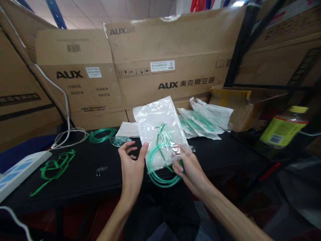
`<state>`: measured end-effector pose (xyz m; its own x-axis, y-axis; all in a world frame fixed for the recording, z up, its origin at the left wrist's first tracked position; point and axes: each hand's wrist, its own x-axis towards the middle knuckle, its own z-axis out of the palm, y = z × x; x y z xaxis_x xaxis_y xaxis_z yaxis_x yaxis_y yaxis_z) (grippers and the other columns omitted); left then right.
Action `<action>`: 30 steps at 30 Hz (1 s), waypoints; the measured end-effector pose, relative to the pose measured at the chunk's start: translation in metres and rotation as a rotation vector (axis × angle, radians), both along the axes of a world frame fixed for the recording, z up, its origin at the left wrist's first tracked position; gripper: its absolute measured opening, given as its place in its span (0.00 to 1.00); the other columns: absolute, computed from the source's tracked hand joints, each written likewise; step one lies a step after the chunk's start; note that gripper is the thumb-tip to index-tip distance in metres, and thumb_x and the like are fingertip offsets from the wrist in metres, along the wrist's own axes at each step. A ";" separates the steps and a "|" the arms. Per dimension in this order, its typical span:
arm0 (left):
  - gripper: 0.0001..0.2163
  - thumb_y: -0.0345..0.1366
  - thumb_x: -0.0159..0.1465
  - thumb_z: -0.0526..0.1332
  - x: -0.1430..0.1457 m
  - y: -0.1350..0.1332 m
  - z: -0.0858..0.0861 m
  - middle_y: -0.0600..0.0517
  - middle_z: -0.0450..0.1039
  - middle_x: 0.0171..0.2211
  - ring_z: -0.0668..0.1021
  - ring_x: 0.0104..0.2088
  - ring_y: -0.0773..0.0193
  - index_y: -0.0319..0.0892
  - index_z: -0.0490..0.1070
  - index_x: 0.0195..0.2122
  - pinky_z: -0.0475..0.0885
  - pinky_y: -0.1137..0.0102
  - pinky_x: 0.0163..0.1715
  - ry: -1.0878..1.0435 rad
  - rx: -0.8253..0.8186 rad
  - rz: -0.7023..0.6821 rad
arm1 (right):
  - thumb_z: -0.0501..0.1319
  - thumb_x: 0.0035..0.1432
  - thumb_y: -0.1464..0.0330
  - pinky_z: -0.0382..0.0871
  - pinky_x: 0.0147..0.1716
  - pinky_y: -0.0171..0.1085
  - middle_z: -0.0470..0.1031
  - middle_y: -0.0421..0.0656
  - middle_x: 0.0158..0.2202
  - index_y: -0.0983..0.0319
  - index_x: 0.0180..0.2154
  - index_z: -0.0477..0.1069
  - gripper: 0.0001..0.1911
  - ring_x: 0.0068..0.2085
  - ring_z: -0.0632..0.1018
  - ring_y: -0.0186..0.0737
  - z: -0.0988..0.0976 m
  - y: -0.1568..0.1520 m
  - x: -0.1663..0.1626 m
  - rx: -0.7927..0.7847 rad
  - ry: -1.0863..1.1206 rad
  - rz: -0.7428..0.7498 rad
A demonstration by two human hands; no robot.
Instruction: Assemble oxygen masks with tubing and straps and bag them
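Ahead of me a white-and-clear pouch (152,117) stands tilted above the black table. A clear mask with a green strap (162,134) shows against it, along with a coil of green tubing (163,183) that hangs below its lower edge. My right hand (189,167) is closed round the right side of the coil and a clear plastic piece; I cannot tell exactly how much of the mask is inside the pouch. At the pouch's left edge, my left hand (132,164) has its thumb and curled fingers apart, holding nothing.
Several filled pouches (203,117) lie at the back right beside an open carton (234,103). Leftward are green tubing (101,135), a clear mask piece (120,141), green straps (56,165), a small clear part (101,171) and a power strip (25,170). A yellow-labelled bottle (283,129) stands right.
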<state>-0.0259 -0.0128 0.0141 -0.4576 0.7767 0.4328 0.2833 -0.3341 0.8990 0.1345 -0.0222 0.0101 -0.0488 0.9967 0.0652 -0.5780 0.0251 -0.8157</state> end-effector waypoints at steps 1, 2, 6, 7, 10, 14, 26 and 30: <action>0.24 0.47 0.62 0.68 -0.003 0.004 0.002 0.42 0.72 0.55 0.78 0.50 0.56 0.42 0.65 0.55 0.76 0.64 0.46 -0.135 -0.068 -0.110 | 0.72 0.53 0.57 0.49 0.12 0.24 0.63 0.30 0.22 0.61 0.35 0.70 0.18 0.16 0.57 0.21 -0.001 0.001 0.000 -0.006 -0.007 0.022; 0.25 0.47 0.63 0.68 -0.005 0.006 0.004 0.41 0.73 0.56 0.79 0.52 0.55 0.41 0.65 0.57 0.76 0.64 0.48 -0.243 -0.133 -0.274 | 0.72 0.53 0.57 0.48 0.12 0.24 0.65 0.31 0.23 0.61 0.35 0.70 0.18 0.15 0.57 0.21 -0.002 0.003 0.000 -0.013 -0.015 0.048; 0.24 0.45 0.62 0.69 0.000 0.003 0.007 0.40 0.79 0.52 0.82 0.49 0.50 0.36 0.73 0.55 0.77 0.62 0.51 -0.416 -0.301 -0.751 | 0.73 0.52 0.59 0.47 0.11 0.24 0.68 0.32 0.24 0.62 0.33 0.69 0.18 0.14 0.57 0.20 -0.003 0.011 -0.004 -0.038 -0.047 0.146; 0.23 0.44 0.61 0.71 0.003 0.002 0.006 0.40 0.80 0.51 0.82 0.48 0.50 0.35 0.75 0.53 0.77 0.61 0.51 -0.427 -0.315 -0.760 | 0.73 0.51 0.59 0.47 0.11 0.24 0.69 0.33 0.24 0.62 0.33 0.68 0.19 0.14 0.57 0.20 -0.003 0.013 -0.005 -0.044 -0.052 0.160; 0.23 0.40 0.58 0.73 0.009 0.003 0.002 0.40 0.81 0.51 0.84 0.45 0.51 0.35 0.76 0.52 0.78 0.61 0.50 -0.459 -0.334 -0.696 | 0.75 0.49 0.58 0.49 0.11 0.24 0.70 0.33 0.23 0.62 0.31 0.67 0.21 0.15 0.59 0.21 0.000 0.018 -0.007 -0.067 -0.046 0.171; 0.24 0.38 0.57 0.74 0.011 0.010 -0.002 0.40 0.81 0.50 0.84 0.44 0.51 0.34 0.76 0.53 0.79 0.62 0.47 -0.527 -0.332 -0.633 | 0.77 0.46 0.62 0.57 0.15 0.24 0.70 0.33 0.23 0.63 0.31 0.68 0.20 0.18 0.65 0.23 0.004 0.017 -0.006 -0.083 0.020 0.139; 0.29 0.36 0.58 0.74 0.012 0.014 -0.001 0.40 0.79 0.54 0.81 0.53 0.49 0.37 0.72 0.60 0.73 0.57 0.59 -0.618 -0.238 -0.559 | 0.75 0.50 0.65 0.77 0.44 0.43 0.84 0.48 0.40 0.64 0.37 0.77 0.15 0.41 0.84 0.47 0.000 0.005 0.013 -0.080 0.107 0.075; 0.27 0.42 0.62 0.72 0.011 0.015 -0.002 0.43 0.77 0.57 0.79 0.57 0.50 0.40 0.72 0.61 0.71 0.60 0.60 -0.633 -0.235 -0.588 | 0.78 0.46 0.61 0.76 0.38 0.40 0.83 0.45 0.31 0.64 0.38 0.79 0.20 0.31 0.83 0.42 -0.007 0.002 0.007 -0.101 -0.008 -0.076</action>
